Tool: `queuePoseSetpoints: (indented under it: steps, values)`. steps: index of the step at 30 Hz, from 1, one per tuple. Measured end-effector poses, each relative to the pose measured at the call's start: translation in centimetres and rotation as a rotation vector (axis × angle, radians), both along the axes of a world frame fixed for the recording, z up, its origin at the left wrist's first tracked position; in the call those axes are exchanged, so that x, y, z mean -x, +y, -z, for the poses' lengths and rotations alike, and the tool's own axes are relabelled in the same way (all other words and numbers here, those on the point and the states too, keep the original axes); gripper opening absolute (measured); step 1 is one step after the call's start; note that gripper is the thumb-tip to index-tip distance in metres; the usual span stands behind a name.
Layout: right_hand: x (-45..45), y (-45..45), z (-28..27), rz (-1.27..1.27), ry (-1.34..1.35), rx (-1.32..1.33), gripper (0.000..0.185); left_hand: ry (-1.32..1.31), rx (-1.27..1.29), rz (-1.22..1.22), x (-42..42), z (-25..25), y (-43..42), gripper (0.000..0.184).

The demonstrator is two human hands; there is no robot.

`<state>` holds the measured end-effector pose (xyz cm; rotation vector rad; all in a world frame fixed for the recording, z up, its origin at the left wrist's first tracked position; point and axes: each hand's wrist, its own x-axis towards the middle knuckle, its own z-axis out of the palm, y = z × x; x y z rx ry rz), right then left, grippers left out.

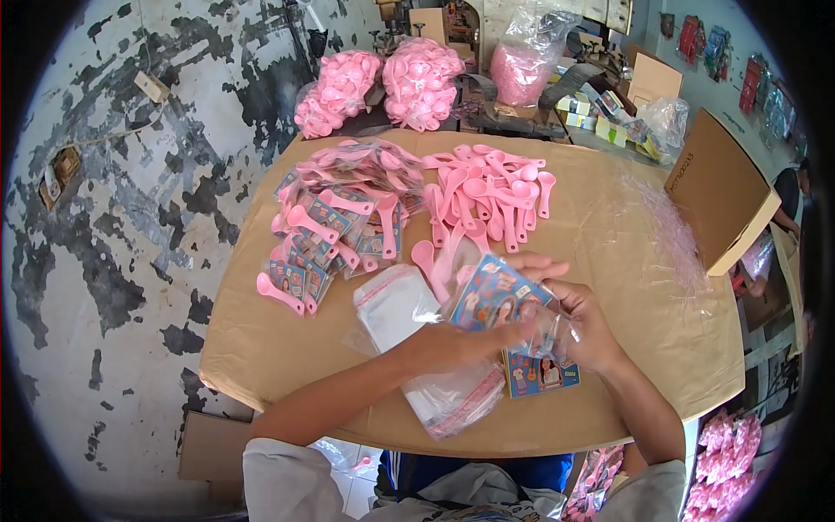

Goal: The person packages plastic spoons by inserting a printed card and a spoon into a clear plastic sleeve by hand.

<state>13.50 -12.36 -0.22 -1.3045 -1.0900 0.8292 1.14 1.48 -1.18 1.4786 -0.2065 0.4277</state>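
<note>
Two bare hands meet over a brown-covered surface, just right of a stack of clear bags, with a blue picture card raised between them. The left hand reaches across the middle of the stack, partly closed, its thumb on the card's near edge; its other fingers are blurred or hidden. The right hand, farther right of the stack, curls around crumpled clear plastic at the card's right side, some fingers stretched out beyond it. Which hand bears the card's weight, the picture cannot tell.

The stack's long axis runs aslant, from far left to near right, beneath the left hand, which is the nearer of the two. The card lies tilted, off the stack's right side, ahead and slightly right of the left hand, and to the left of the right hand. More blue cards sit right of the stack's near end. Beyond its far end spread loose pink spoons; bagged spoons with cards lie heaped beyond and to its left.
</note>
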Motion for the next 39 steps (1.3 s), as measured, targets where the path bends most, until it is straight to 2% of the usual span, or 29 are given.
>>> queuePoseSetpoints:
  steps: [1,3,5,7,8,11,15,17,18,21,23,24,26,27,30,31,33,36,37,38,39]
  values:
    - [-0.2,0.1,0.3,-0.043,-0.037,-0.010,0.019,-0.016,-0.037,-0.013,0.2,0.1,0.0,0.054]
    - [0.5,0.8,0.1,0.025,0.005,-0.102,0.021,-0.045,-0.116,-0.038,0.6,0.0,0.0,0.052]
    - [-0.5,1.4,0.2,0.012,-0.081,-0.140,0.027,0.128,-0.008,-0.215,1.4,-0.5,1.6,0.049]
    - [-4.4,2.2,0.3,-0.078,-0.303,-0.121,0.035,0.301,0.101,-0.388,2.4,-1.4,3.8,0.047]
    - [-4.7,2.8,-0.2,0.041,-0.517,0.068,0.041,0.379,0.136,-0.435,2.9,-2.0,4.6,0.048]
    - [-5.3,3.9,0.2,-0.116,-1.126,0.127,0.033,0.489,0.165,-0.513,3.6,-3.3,6.1,0.050]
    - [-4.2,4.9,1.8,-0.039,-1.129,0.185,0.023,0.153,0.053,-0.465,2.7,-3.7,5.9,0.044]
    - [-4.6,4.5,1.0,-0.005,-0.939,0.263,0.019,0.023,0.054,-0.431,2.4,-3.6,5.8,0.042]
    - [-5.0,4.4,0.7,0.011,-0.846,0.303,0.018,0.019,0.067,-0.403,2.3,-3.4,6.1,0.043]
    - [-6.9,4.6,1.2,0.143,-0.612,-0.196,0.013,0.269,0.284,-0.378,2.9,-2.4,7.2,0.050]
    - [-7.1,3.9,-0.4,0.148,-0.471,-0.131,0.011,0.221,0.347,-0.357,2.7,-2.2,7.4,0.054]
    - [-7.0,3.4,-1.1,0.154,-0.400,-0.100,0.011,0.047,0.307,-0.332,2.1,-2.4,7.3,0.055]
    - [-6.5,3.2,-1.4,0.084,-0.298,-0.108,0.012,-0.139,0.252,-0.297,1.4,-2.4,7.1,0.055]
    - [-6.2,3.1,-1.6,0.051,-0.246,-0.114,0.012,-0.150,0.240,-0.289,1.2,-2.2,7.0,0.053]
    - [-4.8,2.8,-2.4,-0.030,-0.283,-0.056,0.014,-0.186,0.271,-0.230,0.8,-1.9,6.2,0.053]
    - [-4.2,2.8,-2.7,-0.047,-0.311,-0.117,0.015,-0.200,0.293,-0.206,0.8,-1.8,5.9,0.053]
    - [-3.1,2.9,-3.1,-0.082,-0.369,-0.238,0.017,-0.045,0.274,-0.182,1.4,-1.2,5.6,0.054]
    - [-2.4,2.5,-3.7,0.012,-0.297,-0.138,0.015,0.353,0.304,-0.180,1.8,1.1,5.4,0.054]
    - [-2.3,2.3,-3.9,0.039,-0.293,-0.092,0.013,0.346,0.353,-0.187,1.6,1.5,5.2,0.053]
    - [-2.5,2.3,-3.9,0.097,-0.331,-0.187,0.011,0.338,0.402,-0.193,1.4,2.0,5.1,0.053]
    - [-3.0,2.4,-4.0,0.155,-0.366,-0.281,0.010,0.162,0.477,-0.200,0.5,2.2,4.6,0.052]
